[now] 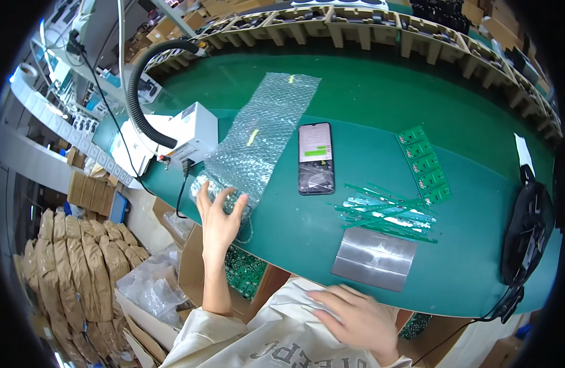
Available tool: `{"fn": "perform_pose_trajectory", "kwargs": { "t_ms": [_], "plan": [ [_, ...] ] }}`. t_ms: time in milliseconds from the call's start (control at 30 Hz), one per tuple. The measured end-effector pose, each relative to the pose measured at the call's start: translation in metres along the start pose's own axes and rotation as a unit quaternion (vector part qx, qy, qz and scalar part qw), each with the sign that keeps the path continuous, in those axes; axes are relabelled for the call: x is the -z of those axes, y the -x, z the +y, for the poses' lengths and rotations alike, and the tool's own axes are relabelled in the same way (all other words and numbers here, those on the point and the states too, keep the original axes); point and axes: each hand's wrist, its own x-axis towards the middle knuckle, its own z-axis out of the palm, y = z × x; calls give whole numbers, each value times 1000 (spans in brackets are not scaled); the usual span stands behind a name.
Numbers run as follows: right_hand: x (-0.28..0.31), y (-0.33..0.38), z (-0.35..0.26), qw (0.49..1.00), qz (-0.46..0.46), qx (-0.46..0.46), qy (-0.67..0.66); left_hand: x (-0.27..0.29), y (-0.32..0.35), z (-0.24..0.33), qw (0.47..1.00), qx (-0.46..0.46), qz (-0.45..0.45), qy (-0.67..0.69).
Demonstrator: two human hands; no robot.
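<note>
My left hand [218,221] curls its fingers over the bunched near end of a long strip of bubble wrap [264,122], at the table's front edge. Green bits show through the wrap under the fingers; what lies inside is hard to make out. The strip runs away from me across the table, with small yellow tape pieces [252,137] on it. My right hand [356,319] is held in front of my shirt, near the table edge, its fingers stretched out and nothing in them.
A phone [316,158] lies mid-table. Right of it are a green circuit board panel [425,164], a pile of thin green strips [387,211] and a grey sheet [374,259]. A black bag [528,233] is far right. A white box with black hose [196,132] stands left. Boards fill a carton [187,270] below.
</note>
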Motion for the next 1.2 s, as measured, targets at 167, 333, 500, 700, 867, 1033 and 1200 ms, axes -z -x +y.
{"fn": "perform_pose_trajectory", "kwargs": {
  "t_ms": [167, 333, 500, 700, 867, 1033, 1200],
  "plan": [
    [-74, -101, 12, 995, 6, -3, -100, -1, -2, -17, 997, 55, 59, -19],
    [-132, -188, 31, 968, 143, 54, -198, 4, -5, -15, 992, 103, 74, 15],
    [-130, -222, 29, 987, 122, 32, -99, 9, -3, -18, 983, 114, 111, 96],
    [-144, -244, 21, 995, 87, -1, 48, 12, 3, -50, 933, 141, 173, 282],
    [-156, -257, 16, 997, 66, -47, -17, 1, 14, -63, 871, 153, 173, 434],
    [-135, -268, 9, 982, -76, -115, -130, -1, 17, -54, 807, 164, 199, 531],
    [-150, -267, 25, 990, 78, -65, -99, 11, 10, -53, 757, 197, 205, 589]
  ]
}}
